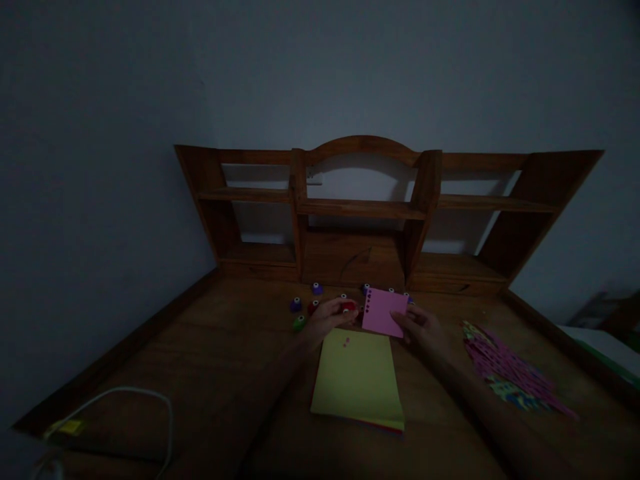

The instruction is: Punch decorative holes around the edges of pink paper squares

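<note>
My right hand pinches a square of pink paper by its right side, thumb on the front. Small punched holes run down the paper's left edge. My left hand is closed on a red paper punch, just left of the pink paper. Below both hands lies a stack of yellow paper, with a few tiny pink cut-outs near its top. More punches stand behind, among them a green punch and a purple punch.
A wooden shelf unit stands along the back of the desk. To the right lies a heap of pink, yellow and blue paper strips. A white cable curls at the front left, by a yellow item.
</note>
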Demonstrator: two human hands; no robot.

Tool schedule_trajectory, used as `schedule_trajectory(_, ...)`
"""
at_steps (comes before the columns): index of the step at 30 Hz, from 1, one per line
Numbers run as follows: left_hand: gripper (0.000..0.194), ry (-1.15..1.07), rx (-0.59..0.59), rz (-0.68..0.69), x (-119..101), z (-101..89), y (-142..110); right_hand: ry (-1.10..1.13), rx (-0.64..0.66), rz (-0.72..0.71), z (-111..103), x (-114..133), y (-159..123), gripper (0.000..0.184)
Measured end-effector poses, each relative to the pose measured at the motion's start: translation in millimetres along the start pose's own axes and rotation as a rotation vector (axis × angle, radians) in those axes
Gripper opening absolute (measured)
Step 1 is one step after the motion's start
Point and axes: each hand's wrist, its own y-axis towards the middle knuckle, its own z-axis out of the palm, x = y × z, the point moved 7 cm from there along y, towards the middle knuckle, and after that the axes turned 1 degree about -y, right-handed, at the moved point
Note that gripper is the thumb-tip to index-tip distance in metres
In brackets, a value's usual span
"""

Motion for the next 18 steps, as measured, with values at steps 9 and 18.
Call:
schedule_trajectory(9,0.049,0.024,-0.018,-0.019,1,5.3,-7,-0.086,0.036,-0.053,1,14,-7,0.042)
schedule_trajectory(18,0.052,-0.04,-0.042,-0.037,8,4.1,-4,-0.097,0.04,-0.128,7,24,-8,0.035)
